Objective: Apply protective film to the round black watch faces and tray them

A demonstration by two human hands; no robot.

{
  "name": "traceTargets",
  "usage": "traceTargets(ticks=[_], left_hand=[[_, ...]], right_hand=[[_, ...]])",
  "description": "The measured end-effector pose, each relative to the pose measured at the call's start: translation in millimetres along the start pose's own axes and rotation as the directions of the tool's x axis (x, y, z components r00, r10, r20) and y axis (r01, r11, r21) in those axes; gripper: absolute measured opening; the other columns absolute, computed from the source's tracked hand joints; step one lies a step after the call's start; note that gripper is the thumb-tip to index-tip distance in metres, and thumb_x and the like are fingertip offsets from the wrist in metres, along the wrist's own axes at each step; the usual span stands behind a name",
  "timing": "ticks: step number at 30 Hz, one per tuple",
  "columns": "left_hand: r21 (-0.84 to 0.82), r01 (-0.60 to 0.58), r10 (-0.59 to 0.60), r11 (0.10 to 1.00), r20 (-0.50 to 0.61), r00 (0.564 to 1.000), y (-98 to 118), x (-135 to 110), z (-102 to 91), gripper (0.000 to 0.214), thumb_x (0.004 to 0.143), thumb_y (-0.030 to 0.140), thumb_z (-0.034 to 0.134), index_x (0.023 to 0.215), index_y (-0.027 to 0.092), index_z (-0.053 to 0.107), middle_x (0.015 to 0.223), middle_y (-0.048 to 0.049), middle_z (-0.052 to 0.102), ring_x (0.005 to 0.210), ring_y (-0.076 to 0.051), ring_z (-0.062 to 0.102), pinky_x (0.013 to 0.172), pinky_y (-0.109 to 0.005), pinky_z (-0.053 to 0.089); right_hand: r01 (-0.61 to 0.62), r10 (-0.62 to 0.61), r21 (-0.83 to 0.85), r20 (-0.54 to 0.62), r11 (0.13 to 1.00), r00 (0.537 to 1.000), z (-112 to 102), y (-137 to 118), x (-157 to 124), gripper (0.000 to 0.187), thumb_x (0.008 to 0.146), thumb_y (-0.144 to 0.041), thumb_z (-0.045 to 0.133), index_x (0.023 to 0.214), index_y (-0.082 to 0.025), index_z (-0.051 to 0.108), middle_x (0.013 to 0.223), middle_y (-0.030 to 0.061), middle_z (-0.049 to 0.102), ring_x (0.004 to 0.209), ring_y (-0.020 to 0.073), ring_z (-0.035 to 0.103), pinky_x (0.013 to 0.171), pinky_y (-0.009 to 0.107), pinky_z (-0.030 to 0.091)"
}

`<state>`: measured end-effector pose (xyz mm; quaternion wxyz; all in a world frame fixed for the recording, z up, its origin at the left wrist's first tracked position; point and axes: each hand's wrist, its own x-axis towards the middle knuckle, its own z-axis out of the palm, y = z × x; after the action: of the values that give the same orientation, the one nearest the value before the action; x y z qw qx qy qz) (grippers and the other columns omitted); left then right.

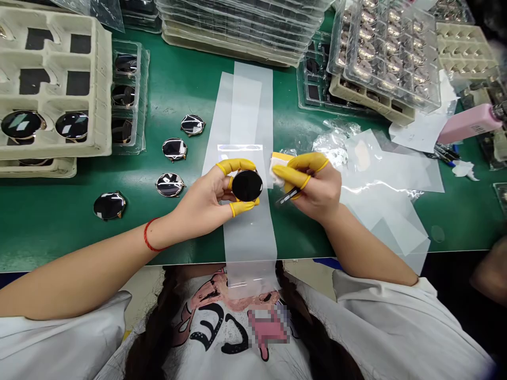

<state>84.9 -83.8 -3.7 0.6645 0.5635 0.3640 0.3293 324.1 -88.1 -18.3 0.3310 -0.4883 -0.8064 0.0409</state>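
Left hand (212, 198): grips dark piece (247, 185), apparently in work.
Right hand (318, 186): grips slim tool (288, 196).
Loose pieces (175, 149): four, left; finish status unclear.

The green surface (158, 95) bears four dark sunglasses (174, 149) left of the left grip (206, 203), translucent sheets (251, 237) beneath it.

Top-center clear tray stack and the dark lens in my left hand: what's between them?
Head view: translucent sheets on the green tabletop, then your yellow-tipped left fingers.
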Motion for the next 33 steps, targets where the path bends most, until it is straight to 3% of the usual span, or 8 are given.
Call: traceTargets(ticks=[4, 8, 12, 19, 26, 29, 31, 33], left_hand=[[0.068, -0.023, 0.020, 0.997, 0.041, 0.999, -4, 0, -0.4, 0.048, 0.079, 0.017, 0.076, 0.121, 0.019, 0.053, 0.110, -0.0033, 0.068, 0.087, -0.013, 0.071, 0.085, -0.026, 0.059], [0.156, -0.075, 0.056, 0.985, 0.121, 0.991, -15, -1, -1.4, 0.052, 0.085, 0.023, 0.071, 0.131, 0.019, 0.048, 0.104, -0.0034, 0.071, 0.092, -0.016, 0.072, 0.086, -0.029, 0.059], [0.184, -0.075, 0.059, 0.980, 0.091, 0.994, -20, 0, 0.2, 0.054, 0.086, 0.026, 0.072, 0.132, 0.016, 0.046, 0.104, -0.0045, 0.072, 0.090, -0.016, 0.072, 0.085, -0.028, 0.059], [0.101, -0.079, 0.083, 0.992, -0.029, 0.996, -19, 3, -0.8, 0.052, 0.081, 0.017, 0.074, 0.126, 0.017, 0.049, 0.107, -0.0031, 0.069, 0.092, -0.013, 0.071, 0.083, -0.024, 0.059], [0.069, -0.090, 0.096, 0.994, -0.094, 0.991, -14, 5, -3.8, 0.049, 0.079, 0.018, 0.075, 0.122, 0.017, 0.051, 0.102, -0.0021, 0.069, 0.091, -0.013, 0.072, 0.082, -0.024, 0.060], [0.078, -0.101, 0.116, 0.992, -0.230, 0.966, -7, 9, -8.5, 0.055, 0.077, 0.018, 0.077, 0.123, 0.016, 0.046, 0.098, -0.0015, 0.070, 0.089, -0.015, 0.072, 0.084, -0.028, 0.061], [0.116, -0.111, 0.142, 0.987, -0.308, 0.941, -5, 13, -13.9, 0.058, 0.078, 0.020, 0.076, 0.126, 0.016, 0.042, 0.096, -0.0015, 0.069, 0.091, -0.016, 0.072, 0.090, -0.033, 0.061], [0.163, -0.108, 0.156, 0.981, -0.315, 0.936, -9, 15, -19.0, 0.058, 0.080, 0.024, 0.073, 0.127, 0.017, 0.040, 0.099, -0.0028, 0.069, 0.096, -0.018, 0.072, 0.095, -0.038, 0.059]], right_hand=[[-0.002, 0.018, 0.089, -0.183, 0.996, 0.983, 0, -7, 3, 0.021, 0.091, -0.027, 0.060, 0.104, -0.033, 0.075, 0.094, 0.0039, 0.063, 0.085, 0.0174, 0.063, 0.073, 0.035, 0.055], [0.088, -0.090, 0.158, 0.007, 0.983, 0.996, 3, -19, 2, 0.027, 0.090, -0.021, 0.056, 0.104, -0.034, 0.075, 0.099, 0.0029, 0.064, 0.082, 0.0149, 0.061, 0.068, 0.029, 0.052], [0.074, -0.081, 0.048, 0.177, 0.996, 0.981, 7, -22, -3, 0.024, 0.089, -0.024, 0.057, 0.102, -0.033, 0.075, 0.097, 0.0026, 0.066, 0.081, 0.0150, 0.058, 0.062, 0.027, 0.045], [0.242, -0.239, -0.090, 0.045, 0.966, 0.970, 10, -15, -9, 0.032, 0.090, -0.017, 0.053, 0.116, -0.028, 0.070, 0.092, 0.0032, 0.066, 0.075, 0.0129, 0.057, 0.057, 0.024, 0.040], [0.270, -0.266, -0.121, 0.052, 0.955, 0.963, 11, -16, -12, 0.030, 0.088, -0.014, 0.056, 0.110, -0.027, 0.071, 0.093, 0.0028, 0.066, 0.075, 0.0120, 0.058, 0.058, 0.023, 0.043], [0.165, -0.171, -0.069, -0.084, 0.984, 0.982, 4, -3, -7, 0.034, 0.089, -0.015, 0.057, 0.116, -0.030, 0.070, 0.099, 0.0027, 0.064, 0.083, 0.0129, 0.061, 0.066, 0.025, 0.049], [-0.005, 0.004, -0.003, -0.226, 1.000, 0.974, -4, 12, 0, 0.032, 0.091, -0.023, 0.059, 0.121, -0.029, 0.069, 0.106, 0.0051, 0.061, 0.093, 0.0159, 0.063, 0.074, 0.030, 0.053], [-0.173, 0.193, 0.091, -0.304, 0.981, 0.933, -9, 26, 7, 0.030, 0.092, -0.034, 0.062, 0.119, -0.024, 0.070, 0.110, 0.0079, 0.059, 0.100, 0.0184, 0.062, 0.080, 0.034, 0.054]])
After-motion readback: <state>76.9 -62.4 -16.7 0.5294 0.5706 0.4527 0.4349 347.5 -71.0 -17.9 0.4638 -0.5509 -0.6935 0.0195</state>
